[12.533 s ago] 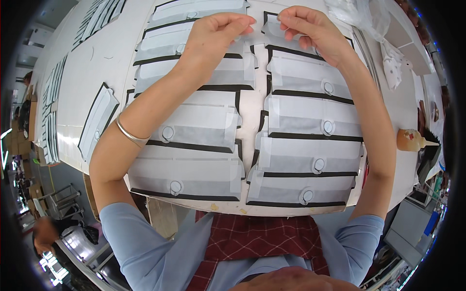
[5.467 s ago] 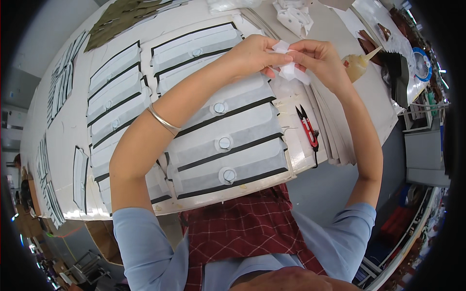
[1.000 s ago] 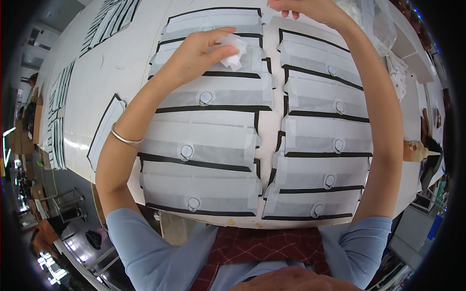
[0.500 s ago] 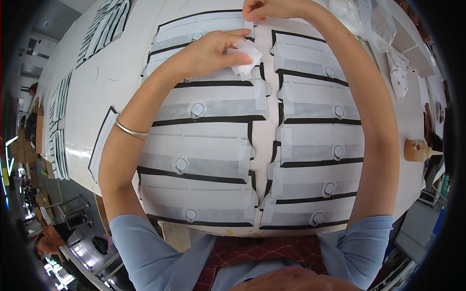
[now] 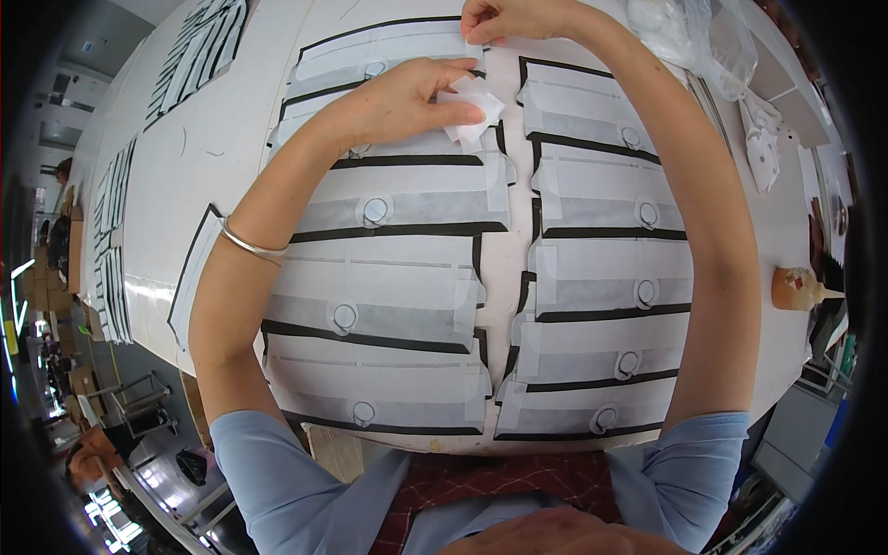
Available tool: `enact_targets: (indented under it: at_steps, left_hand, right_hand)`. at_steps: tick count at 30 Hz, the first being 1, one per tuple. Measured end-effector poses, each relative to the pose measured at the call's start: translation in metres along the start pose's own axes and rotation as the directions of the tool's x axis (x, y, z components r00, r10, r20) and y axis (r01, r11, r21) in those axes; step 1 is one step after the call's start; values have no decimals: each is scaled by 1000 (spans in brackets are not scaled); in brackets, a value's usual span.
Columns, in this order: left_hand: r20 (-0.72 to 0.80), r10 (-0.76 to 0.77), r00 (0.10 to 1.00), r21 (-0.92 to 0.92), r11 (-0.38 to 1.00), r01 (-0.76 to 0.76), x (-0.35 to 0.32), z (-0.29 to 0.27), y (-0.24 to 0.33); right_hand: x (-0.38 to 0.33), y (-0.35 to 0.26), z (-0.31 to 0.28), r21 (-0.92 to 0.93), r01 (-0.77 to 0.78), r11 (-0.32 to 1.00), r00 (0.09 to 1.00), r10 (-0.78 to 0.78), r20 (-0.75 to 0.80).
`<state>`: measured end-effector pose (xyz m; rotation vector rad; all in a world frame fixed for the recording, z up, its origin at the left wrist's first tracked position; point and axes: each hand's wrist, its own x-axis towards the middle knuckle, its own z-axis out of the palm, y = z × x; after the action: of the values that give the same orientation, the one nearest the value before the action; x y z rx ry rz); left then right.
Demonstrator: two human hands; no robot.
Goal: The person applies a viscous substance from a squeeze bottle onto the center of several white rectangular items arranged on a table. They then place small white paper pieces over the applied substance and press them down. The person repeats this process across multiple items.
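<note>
Two columns of white fabric panels with black edges lie on the pale table, each panel with a grey band; round disc-like marks show on most. My left hand (image 5: 384, 104) is closed on a small bunch of thin white pieces (image 5: 477, 113), held over the far panels of the left column. Beyond it, my right hand (image 5: 523, 18) pinches at the right end of the farthest left panel (image 5: 407, 43); what lies between its fingertips is too small to make out. Under my left hand, part of a panel is hidden. Nearer me lies a left-column panel (image 5: 398, 264).
Stacks of black-and-white strips (image 5: 199, 60) lie at the table's far left. Along the right are a clear plastic bag (image 5: 726, 51), a white cloth piece (image 5: 761, 143) and a squeeze bottle (image 5: 794, 289) with yellowish contents. Another panel (image 5: 196, 273) sits beside my left forearm.
Both hands stay almost in the same place. The white pieces in my left hand have shifted very slightly to the right.
</note>
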<state>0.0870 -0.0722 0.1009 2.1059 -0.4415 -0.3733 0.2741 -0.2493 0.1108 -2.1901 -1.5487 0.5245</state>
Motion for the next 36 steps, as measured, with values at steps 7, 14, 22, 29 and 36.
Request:
enact_targets:
  at_steps: [7,14,22,29,36]
  left_hand:
    - [27,-28,999,14,1000,27,-3,-1,3]
    - [5,3,1000,-14,1000,-3,-4,1,-5]
    - [-43,-46,998,87,995,49,-15,4,9]
    - [3,-14,1000,28,1000,14,-15,6,1]
    - [9,-32,999,19,999,32,-15,5,2]
  right_hand:
    - [-22,-29,10,-241,31,970,963,-94,-253]
    - [-63,-50,35,-427,-41,903,968,-71,-243]
    - [-79,-59,42,-453,-56,890,970,-59,-236]
    - [-80,-64,58,-365,-108,925,961,3,-278]
    - [-73,-79,62,-357,-221,907,955,126,-270]
